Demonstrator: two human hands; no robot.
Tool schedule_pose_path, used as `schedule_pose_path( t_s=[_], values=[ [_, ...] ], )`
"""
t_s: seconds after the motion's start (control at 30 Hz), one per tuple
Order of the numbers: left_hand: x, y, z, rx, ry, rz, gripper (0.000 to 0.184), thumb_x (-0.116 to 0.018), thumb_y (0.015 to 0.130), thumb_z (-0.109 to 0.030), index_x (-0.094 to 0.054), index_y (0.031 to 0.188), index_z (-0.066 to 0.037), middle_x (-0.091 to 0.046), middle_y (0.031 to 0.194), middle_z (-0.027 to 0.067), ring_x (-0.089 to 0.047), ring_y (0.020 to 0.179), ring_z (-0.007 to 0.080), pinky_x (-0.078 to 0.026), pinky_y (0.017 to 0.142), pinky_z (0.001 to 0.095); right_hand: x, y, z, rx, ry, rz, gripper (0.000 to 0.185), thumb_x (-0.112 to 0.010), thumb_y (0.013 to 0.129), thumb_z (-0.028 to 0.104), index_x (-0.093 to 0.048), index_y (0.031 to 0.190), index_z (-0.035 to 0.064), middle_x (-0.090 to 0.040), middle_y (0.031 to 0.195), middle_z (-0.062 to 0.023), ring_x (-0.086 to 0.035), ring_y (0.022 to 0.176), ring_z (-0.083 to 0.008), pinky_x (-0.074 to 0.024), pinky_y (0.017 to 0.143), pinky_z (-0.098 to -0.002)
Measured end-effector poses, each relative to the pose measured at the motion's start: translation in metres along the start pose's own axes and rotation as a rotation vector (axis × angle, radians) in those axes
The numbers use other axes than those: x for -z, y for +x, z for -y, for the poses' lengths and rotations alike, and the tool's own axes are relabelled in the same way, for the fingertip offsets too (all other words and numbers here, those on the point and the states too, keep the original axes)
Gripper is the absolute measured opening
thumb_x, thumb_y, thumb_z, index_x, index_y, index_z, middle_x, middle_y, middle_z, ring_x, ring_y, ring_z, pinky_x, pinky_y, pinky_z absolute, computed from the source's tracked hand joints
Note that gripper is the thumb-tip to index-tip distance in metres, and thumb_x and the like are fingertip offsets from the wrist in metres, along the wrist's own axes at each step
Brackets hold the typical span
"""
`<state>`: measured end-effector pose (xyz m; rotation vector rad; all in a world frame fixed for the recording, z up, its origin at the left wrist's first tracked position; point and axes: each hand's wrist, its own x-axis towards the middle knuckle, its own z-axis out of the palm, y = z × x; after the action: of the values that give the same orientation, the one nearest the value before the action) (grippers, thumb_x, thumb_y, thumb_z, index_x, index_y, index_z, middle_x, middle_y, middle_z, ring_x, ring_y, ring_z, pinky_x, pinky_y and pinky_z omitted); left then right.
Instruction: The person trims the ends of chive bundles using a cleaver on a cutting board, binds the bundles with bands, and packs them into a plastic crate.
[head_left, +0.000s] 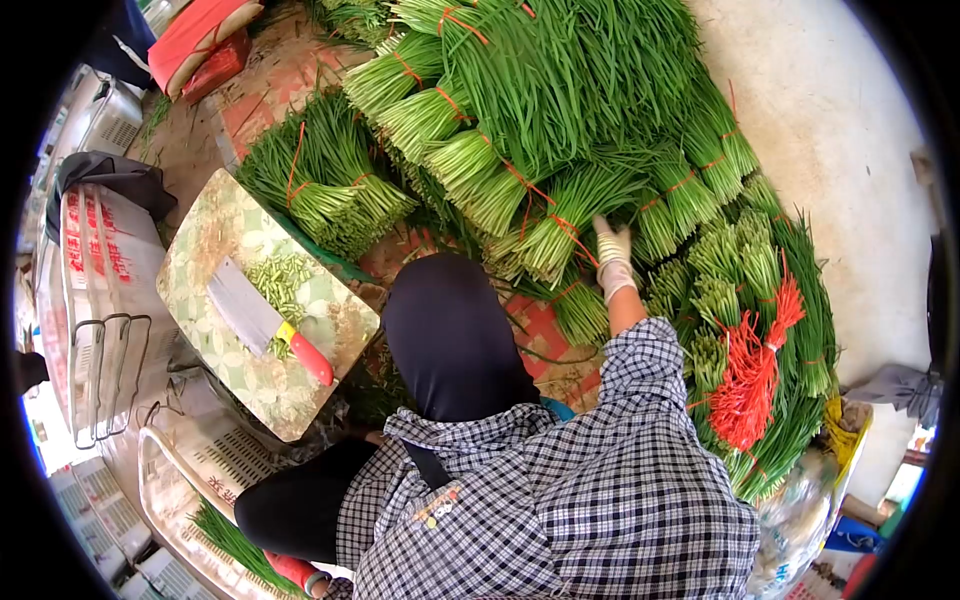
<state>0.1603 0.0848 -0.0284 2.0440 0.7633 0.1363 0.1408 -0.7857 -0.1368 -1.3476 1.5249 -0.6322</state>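
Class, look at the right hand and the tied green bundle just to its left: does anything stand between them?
Nothing visible blocks the way: the gloved right hand is right beside the green bundle. Only a red tie, lying across the bundle, reaches toward the hand.

Leafy green bundle: thin stems, pale cut ends splayed slightly, facing down toward the wearer; leaf ends run up and right. Red tie across the stems. Lies slanted at the near edge of the heap. Loose-looking greens lie lengthwise in the pale crate, lower left; partly hidden there, can't tell if tied.
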Motion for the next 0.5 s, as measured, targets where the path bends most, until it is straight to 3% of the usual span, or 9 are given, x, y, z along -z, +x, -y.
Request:
schedule_pose_path(
  t_s=[0.1,0.17,0.23,0.33,0.37,0.43,0.47,0.5],
  values=[
    [0.007,0.007,0.014,-0.076,0.024,0.058,0.039,-0.045,0.097,-0.016,-0.051,0.129,0.006,-0.06,0.121,0.0194,-0.061,0.102,0.025,-0.05,0.092,0.0347,-0.03,-0.013,-0.012,-0.189,-0.077,0.131,0.118,-0.081,0.069,0.042,-0.008,0.148,-0.007,-0.027,0.151,-0.0253,-0.03,0.139,-0.0326,-0.0241,0.113,-0.0341],
    [0.007,0.006,0.008,-0.021,-0.055,0.082,0.039,-0.044,0.098,-0.016,-0.051,0.129,0.006,-0.059,0.122,0.0197,-0.061,0.104,0.0258,-0.05,0.093,0.0352,-0.058,-0.009,-0.021,-0.2,-0.073,0.193,0.126,-0.082,0.067,0.041,0.002,0.149,-0.0038,-0.027,0.15,-0.0264,-0.03,0.139,-0.033,-0.025,0.114,-0.0347],
    [0.007,0.004,0.005,0.045,-0.145,0.089,0.039,-0.044,0.098,-0.017,-0.051,0.129,0.006,-0.059,0.123,0.02,-0.061,0.105,0.0267,-0.05,0.094,0.0357,-0.071,-0.034,0.015,-0.368,-0.112,0.102,0.128,-0.083,0.065,0.04,0.003,0.149,-0.0041,-0.028,0.15,-0.0275,-0.032,0.138,-0.0334,-0.0266,0.113,-0.0359],
    [0.011,0.003,0.004,0.014,-0.049,0.057,0.039,-0.044,0.098,-0.017,-0.051,0.129,0.006,-0.059,0.124,0.02,-0.061,0.106,0.0266,-0.05,0.094,0.0358,-0.079,0.0,-0.015,-0.342,-0.16,0.059,0.13,-0.085,0.062,0.037,0.003,0.148,-0.0061,-0.032,0.147,-0.0285,-0.035,0.136,-0.0344,-0.0273,0.113,-0.0357],
    [0.013,0.003,0.004,0.009,-0.03,0.047,0.039,-0.044,0.098,-0.017,-0.051,0.129,0.006,-0.059,0.124,0.02,-0.061,0.106,0.0266,-0.05,0.094,0.0358,-0.074,0.003,-0.02,-0.218,-0.02,0.112,0.122,-0.085,0.063,0.033,-0.006,0.147,-0.0086,-0.037,0.144,-0.0283,-0.04,0.132,-0.0347,-0.0311,0.11,-0.0346],
    [0.013,0.001,0.003,0.01,0.012,0.035,0.039,-0.044,0.098,-0.017,-0.051,0.129,0.006,-0.059,0.124,0.02,-0.06,0.106,0.0266,-0.049,0.094,0.0359,-0.051,-0.011,-0.001,-0.203,0.224,0.261,0.108,-0.084,0.065,0.029,-0.021,0.142,-0.0123,-0.045,0.137,-0.0276,-0.049,0.123,-0.035,-0.0382,0.105,-0.0348],
    [0.015,-0.001,0.001,0.013,0.031,0.027,0.039,-0.043,0.099,-0.017,-0.051,0.129,0.006,-0.059,0.124,0.02,-0.06,0.106,0.0266,-0.049,0.094,0.0359,-0.049,-0.01,0.008,-0.256,-0.016,0.117,0.106,-0.084,0.066,0.033,-0.024,0.144,-0.0077,-0.046,0.136,-0.0256,-0.055,0.115,-0.0353,-0.0432,0.099,-0.0422],
    [0.012,0.0,-0.001,0.011,0.043,0.022,0.039,-0.043,0.099,-0.017,-0.051,0.129,0.006,-0.059,0.124,0.02,-0.06,0.106,0.0266,-0.049,0.094,0.036,-0.037,-0.023,0.025,-0.291,0.126,0.245,0.107,-0.082,0.067,0.039,-0.025,0.144,-0.0073,-0.043,0.139,-0.0264,-0.051,0.12,-0.0361,-0.0408,0.101,-0.0429]
  ],
)
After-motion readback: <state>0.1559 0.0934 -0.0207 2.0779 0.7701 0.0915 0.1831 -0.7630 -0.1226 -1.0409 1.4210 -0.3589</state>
